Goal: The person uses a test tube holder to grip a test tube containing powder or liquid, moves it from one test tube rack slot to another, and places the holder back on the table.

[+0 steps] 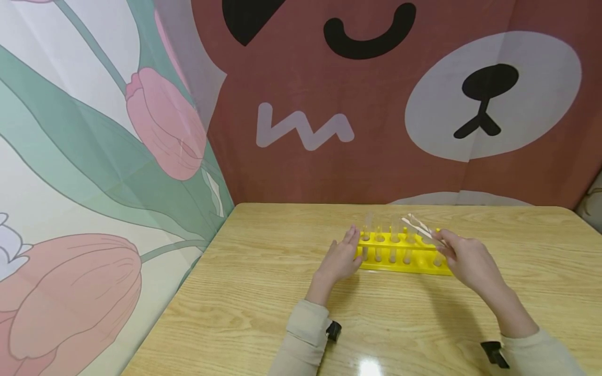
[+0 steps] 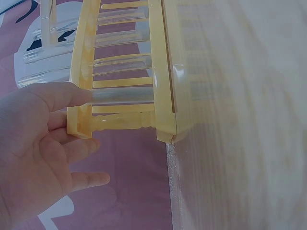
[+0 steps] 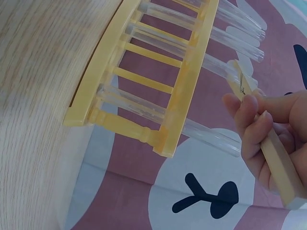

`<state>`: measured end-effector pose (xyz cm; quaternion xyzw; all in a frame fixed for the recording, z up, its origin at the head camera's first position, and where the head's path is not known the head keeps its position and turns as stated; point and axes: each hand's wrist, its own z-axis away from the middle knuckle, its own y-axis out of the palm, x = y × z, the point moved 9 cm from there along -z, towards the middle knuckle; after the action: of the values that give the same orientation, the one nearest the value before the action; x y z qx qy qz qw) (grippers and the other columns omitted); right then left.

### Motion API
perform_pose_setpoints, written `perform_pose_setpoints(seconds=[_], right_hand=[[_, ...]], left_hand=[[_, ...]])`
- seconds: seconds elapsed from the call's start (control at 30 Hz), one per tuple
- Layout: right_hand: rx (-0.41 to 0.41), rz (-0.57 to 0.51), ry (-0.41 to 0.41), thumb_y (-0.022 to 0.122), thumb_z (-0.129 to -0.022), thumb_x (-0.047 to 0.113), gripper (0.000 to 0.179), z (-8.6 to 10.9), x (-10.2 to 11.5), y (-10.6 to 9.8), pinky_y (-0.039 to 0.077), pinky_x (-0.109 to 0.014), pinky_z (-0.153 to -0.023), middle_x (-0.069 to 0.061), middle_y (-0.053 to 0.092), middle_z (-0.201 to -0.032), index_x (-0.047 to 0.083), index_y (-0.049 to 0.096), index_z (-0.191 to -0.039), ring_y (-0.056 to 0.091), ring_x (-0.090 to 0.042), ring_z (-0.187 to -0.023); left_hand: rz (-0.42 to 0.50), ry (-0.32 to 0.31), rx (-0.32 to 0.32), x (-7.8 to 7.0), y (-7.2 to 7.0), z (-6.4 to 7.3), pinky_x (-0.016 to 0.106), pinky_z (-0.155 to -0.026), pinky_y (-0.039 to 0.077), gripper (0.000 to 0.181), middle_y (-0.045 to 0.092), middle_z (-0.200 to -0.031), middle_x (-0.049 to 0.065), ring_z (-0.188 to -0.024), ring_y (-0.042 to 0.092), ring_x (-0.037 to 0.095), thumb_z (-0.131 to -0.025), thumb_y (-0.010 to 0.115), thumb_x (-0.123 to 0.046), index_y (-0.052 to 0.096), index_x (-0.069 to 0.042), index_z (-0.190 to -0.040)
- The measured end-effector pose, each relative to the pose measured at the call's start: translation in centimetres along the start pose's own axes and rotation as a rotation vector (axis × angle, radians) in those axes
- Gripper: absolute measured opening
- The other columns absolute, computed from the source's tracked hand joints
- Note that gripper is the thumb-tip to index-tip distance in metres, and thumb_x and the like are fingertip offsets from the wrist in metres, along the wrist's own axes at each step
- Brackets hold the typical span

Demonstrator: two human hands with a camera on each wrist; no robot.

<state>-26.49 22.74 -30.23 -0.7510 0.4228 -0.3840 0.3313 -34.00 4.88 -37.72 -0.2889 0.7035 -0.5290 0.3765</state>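
Observation:
A yellow test tube rack (image 1: 404,267) stands on the table with several clear glass test tubes (image 2: 120,96) upright in it. My left hand (image 1: 339,259) grips the left end of its upper shelf, the index finger and thumb at the yellow edge (image 2: 80,115). In my right hand (image 1: 472,261) is a wooden test tube clamp (image 3: 278,163), with a small metal spring between its two arms. Its tip overlaps the upper part of a test tube (image 3: 218,64) in the right wrist view. Between that tube and the end tube (image 3: 211,136) the rack shows a gap.
The pale wood table (image 1: 235,303) reaches back to a wall hanging (image 1: 376,172) with a brown bear face. On the left hangs a tulip-patterned cloth (image 1: 94,209). Black straps (image 1: 334,331) show at the sleeves.

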Motion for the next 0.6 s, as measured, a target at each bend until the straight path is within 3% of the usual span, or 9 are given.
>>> perform_pose_setpoints(seconds=[0.6], right_hand=[[-0.072,-0.009,-0.021,0.063,-0.077,-0.005,0.018,0.02,0.26,-0.49,0.025,-0.023,-0.037,0.004,0.039,-0.05,-0.003,0.057,-0.095,0.027,-0.011,-0.04]], left_hand=[[0.006,0.005,-0.007,0.0,-0.05,-0.02,0.046,-0.099,0.027,0.062,0.016,-0.146,0.011,-0.132,0.017,0.016,-0.09,0.053,-0.023,0.025,0.0,-0.14]])
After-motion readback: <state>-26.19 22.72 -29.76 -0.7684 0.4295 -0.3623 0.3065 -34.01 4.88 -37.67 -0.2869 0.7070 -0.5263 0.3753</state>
